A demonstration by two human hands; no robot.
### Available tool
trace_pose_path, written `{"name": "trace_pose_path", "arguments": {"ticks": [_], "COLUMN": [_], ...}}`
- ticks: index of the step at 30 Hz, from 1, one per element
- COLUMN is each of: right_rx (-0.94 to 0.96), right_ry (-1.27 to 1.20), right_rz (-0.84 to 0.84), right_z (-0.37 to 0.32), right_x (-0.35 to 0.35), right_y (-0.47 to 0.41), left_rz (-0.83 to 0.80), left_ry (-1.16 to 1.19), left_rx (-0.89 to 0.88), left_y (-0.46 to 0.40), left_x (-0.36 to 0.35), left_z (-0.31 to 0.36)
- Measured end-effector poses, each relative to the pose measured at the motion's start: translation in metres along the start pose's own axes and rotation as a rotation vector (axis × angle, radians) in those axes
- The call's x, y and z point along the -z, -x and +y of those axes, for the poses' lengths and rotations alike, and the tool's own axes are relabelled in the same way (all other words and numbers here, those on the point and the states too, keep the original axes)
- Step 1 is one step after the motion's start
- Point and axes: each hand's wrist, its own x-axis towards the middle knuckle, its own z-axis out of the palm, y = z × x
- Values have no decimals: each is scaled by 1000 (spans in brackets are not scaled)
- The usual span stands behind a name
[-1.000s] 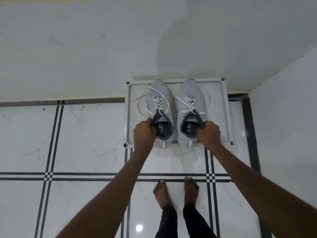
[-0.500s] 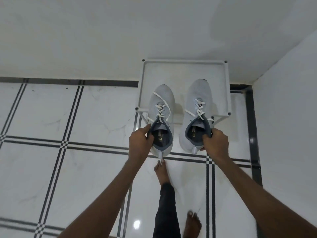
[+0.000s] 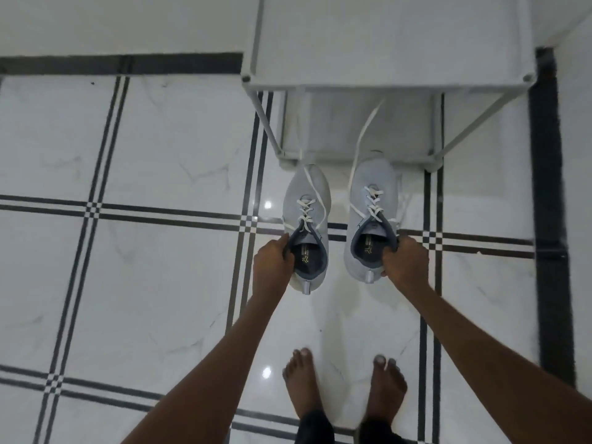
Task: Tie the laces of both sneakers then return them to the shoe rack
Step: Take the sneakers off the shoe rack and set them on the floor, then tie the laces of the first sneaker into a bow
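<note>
Sneakers (image 3: 306, 200) now off rack (image 3: 384, 43), gripped in both hands (image 3: 270, 261).

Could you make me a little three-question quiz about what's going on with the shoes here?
1. True or false: both sneakers sit on the top shelf of the shoe rack.
2. Which hand grips the sneaker whose lace stretches up toward the shelf edge near the rack's middle? A) left hand B) right hand
3. Fill in: the laces of the left sneaker and the right sneaker hang ____, not tied in bows.

Key
1. False: each is held by its collar in front of the rack, over the tiled floor.
2. B
3. loose
</note>
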Motion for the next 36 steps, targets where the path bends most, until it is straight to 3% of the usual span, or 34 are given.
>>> {"name": "trace_pose_path", "arguments": {"ticks": [7, 12, 15, 17, 20, 23, 26, 28, 30, 33, 36], "right_rx": [-48, -23, -30, 28, 275, 583, 711, 749, 776, 755, 730], "right_ry": [28, 3, 134, 238, 208, 100, 159, 187, 178, 166, 153], "right_rz": [39, 84, 209, 357, 484, 289, 37, 29, 52, -29, -123], "right_z": [70, 90, 85, 75, 43, 10, -9, -15, -18, -16, -21], "right_x": [-130, -166, -174, -178, -194, -233, -265, -272, -271, -264, -250], "right_y": [-79, -78, -74, -70, -58, -56, -72, -84, -96, -117, -124], "left_rz": [14, 72, 104, 115, 136, 167, 282, 274, 168, -12, 48], "left_ry": [-11, 33, 97, 138, 172, 199, 109, -56, -167, -165, -154], "left_rx": [26, 11, 24, 46, 54, 12, -126, -292, -405, -476, -539], "left_y": [-61, -66, -64, -63, -66, -75, -93, -116, -139, -161, -165], "left_x": [-131, -161, -164, -164, -163, -157, -147, -141, -132, -114, -103], "left_z": [-91, -141, -156, -160, -163, -169, -177, -181, -181, -179, -179]}}
